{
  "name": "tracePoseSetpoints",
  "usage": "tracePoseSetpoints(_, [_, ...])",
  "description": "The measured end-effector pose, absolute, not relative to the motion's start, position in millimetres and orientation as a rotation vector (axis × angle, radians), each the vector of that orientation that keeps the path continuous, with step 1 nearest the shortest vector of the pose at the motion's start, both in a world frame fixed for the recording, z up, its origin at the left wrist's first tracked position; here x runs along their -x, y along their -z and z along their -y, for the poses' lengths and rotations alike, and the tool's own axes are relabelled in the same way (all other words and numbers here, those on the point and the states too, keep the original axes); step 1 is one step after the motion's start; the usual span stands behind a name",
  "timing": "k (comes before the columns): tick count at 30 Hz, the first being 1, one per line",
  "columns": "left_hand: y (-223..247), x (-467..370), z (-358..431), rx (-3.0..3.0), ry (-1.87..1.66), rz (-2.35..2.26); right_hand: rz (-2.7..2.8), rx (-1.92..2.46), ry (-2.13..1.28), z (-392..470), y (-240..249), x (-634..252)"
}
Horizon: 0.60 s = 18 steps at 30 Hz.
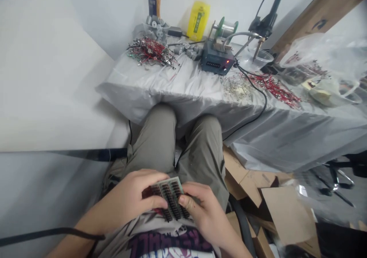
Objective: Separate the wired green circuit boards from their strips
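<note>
A small circuit board panel with rows of black components is held over my lap, close to my shirt. My left hand grips its left side, thumb on the face and fingers behind. On the opposite edge my right hand pinches the panel between thumb and fingers. Something red shows partly under my left hand, too hidden to name. The panel's lower edge tilts toward my body.
Ahead stands a table covered in white plastic. It bears a soldering station, a solder spool, red wire bundles, small grey motors and a yellow bottle. Cardboard lies at the right.
</note>
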<state>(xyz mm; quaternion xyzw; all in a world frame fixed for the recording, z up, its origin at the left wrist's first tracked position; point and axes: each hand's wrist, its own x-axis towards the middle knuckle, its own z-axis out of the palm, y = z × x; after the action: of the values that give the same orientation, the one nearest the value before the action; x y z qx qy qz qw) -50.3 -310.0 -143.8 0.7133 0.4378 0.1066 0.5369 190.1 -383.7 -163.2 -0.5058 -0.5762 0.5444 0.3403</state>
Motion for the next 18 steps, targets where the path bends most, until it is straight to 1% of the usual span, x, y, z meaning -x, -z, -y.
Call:
tracePoseSetpoints(4, [151,45,308,-1.552,-0.157,-0.979,1.475,1.321,-1.481,384,168,-189])
tracePoseSetpoints(9, [159,46,311,-1.456,-0.169,-0.963,1.384,1.358,-1.447,383,175,-190])
tracePoseSetpoints(18, [162,40,310,-1.459,-0.194,-0.980,1.206,1.357,-1.564,385,190,-186])
